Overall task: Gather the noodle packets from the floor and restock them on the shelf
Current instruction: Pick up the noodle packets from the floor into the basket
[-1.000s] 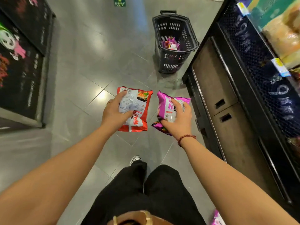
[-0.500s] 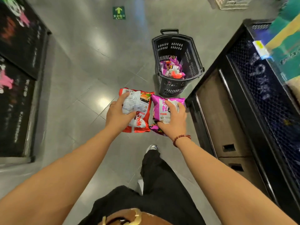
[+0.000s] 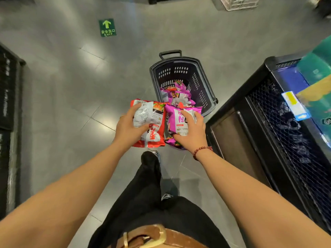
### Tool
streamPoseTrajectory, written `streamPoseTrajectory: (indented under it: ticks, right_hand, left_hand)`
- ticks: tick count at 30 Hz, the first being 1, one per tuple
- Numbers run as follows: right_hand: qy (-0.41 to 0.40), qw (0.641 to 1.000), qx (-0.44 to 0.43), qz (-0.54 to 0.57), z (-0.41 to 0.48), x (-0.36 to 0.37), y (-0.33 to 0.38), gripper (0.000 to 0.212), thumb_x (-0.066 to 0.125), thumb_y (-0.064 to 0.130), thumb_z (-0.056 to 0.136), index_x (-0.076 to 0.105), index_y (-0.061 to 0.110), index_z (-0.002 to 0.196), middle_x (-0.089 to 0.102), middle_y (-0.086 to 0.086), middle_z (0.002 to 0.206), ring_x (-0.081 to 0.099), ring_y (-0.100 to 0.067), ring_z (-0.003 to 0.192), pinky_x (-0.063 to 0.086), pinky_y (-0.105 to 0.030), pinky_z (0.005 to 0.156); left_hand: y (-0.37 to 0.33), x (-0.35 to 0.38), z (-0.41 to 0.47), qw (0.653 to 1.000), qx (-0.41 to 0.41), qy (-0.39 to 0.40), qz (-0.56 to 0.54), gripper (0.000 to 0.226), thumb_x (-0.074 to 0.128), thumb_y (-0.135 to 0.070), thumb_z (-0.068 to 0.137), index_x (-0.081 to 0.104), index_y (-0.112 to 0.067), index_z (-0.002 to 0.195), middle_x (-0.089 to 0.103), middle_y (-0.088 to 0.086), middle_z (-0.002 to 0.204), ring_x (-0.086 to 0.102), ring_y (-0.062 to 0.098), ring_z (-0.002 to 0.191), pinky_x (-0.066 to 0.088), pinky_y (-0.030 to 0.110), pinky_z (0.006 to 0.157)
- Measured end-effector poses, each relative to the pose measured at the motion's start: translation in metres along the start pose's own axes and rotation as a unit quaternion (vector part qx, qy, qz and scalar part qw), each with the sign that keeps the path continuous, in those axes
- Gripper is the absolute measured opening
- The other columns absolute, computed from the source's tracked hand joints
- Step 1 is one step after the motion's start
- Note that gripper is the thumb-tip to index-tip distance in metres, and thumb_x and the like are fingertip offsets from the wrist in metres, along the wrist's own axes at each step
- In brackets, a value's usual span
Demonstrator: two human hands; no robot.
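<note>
Currently shelf (image 3: 279, 122) lies to the right, right hand (image 3: 191, 135) nearer than left hand (image 3: 127, 127). Basket (image 3: 206, 83) just ahead. Red packet (image 3: 154, 136) gripped by left hand, purple packet (image 3: 179, 119) by right hand, side by side, long axes forward.

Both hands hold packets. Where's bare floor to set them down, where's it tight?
Bare floor: wide patch between left hand and the dark left display; also between basket and exit sticker. Crowded: basket bottom holds packets, and the basket stands close to the shelf unit.
</note>
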State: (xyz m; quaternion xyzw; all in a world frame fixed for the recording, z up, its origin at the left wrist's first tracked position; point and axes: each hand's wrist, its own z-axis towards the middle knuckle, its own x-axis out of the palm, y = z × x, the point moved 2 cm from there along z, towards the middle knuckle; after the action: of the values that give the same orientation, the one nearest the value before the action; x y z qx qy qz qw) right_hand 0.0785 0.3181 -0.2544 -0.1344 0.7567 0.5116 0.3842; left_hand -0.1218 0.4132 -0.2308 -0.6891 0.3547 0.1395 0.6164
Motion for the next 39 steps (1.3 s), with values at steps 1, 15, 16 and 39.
streamPoseTrajectory:
  ticks: [1, 15, 16, 39]
  right_hand:
    - [-0.004, 1.0, 0.006, 0.006, 0.017, -0.002, 0.002, 0.084, 0.079, 0.026, 0.071, 0.036, 0.036, 0.142, 0.016, -0.006, 0.151, 0.02, -0.032, 0.137, 0.032, -0.046, 0.11]
    - [0.001, 0.998, 0.062, -0.009, 0.203, -0.05, -0.005, 0.084, 0.08, 0.028, 0.072, 0.034, 0.035, 0.142, 0.019, -0.007, 0.15, 0.023, -0.032, 0.137, 0.033, -0.046, 0.108]
    - [0.008, 0.998, 0.061, -0.012, 0.217, -0.053, -0.009, 0.084, 0.08, 0.028, 0.071, 0.034, 0.036, 0.141, 0.018, -0.006, 0.15, 0.023, -0.032, 0.137, 0.034, -0.047, 0.108]
    - [0.042, 0.991, 0.116, -0.056, 0.433, -0.025, -0.066, 0.084, 0.078, 0.031, 0.072, 0.035, 0.036, 0.144, 0.017, -0.012, 0.153, 0.021, -0.035, 0.138, 0.035, -0.047, 0.107]
  left_hand:
    - [-0.004, 0.001, 0.02, 1.0, 0.008, 0.006, 0.0, 0.067, 0.075, -0.03, 0.081, 0.042, -0.035, 0.139, 0.052, 0.002, 0.131, 0.05, 0.019, 0.117, 0.043, 0.027, 0.086]
    - [-0.071, 0.046, 0.22, 0.996, 0.013, 0.076, 0.036, 0.069, 0.075, -0.038, 0.078, 0.04, -0.04, 0.137, 0.055, 0.004, 0.129, 0.055, 0.025, 0.114, 0.049, 0.044, 0.095]
    - [-0.074, 0.052, 0.23, 0.997, 0.009, 0.07, 0.037, 0.069, 0.075, -0.038, 0.077, 0.039, -0.041, 0.136, 0.055, 0.004, 0.128, 0.055, 0.026, 0.114, 0.05, 0.045, 0.095]
    - [-0.075, 0.149, 0.44, 0.989, -0.032, 0.119, 0.078, 0.069, 0.071, -0.034, 0.084, 0.035, -0.032, 0.143, 0.052, 0.006, 0.133, 0.053, 0.025, 0.118, 0.05, 0.04, 0.094]
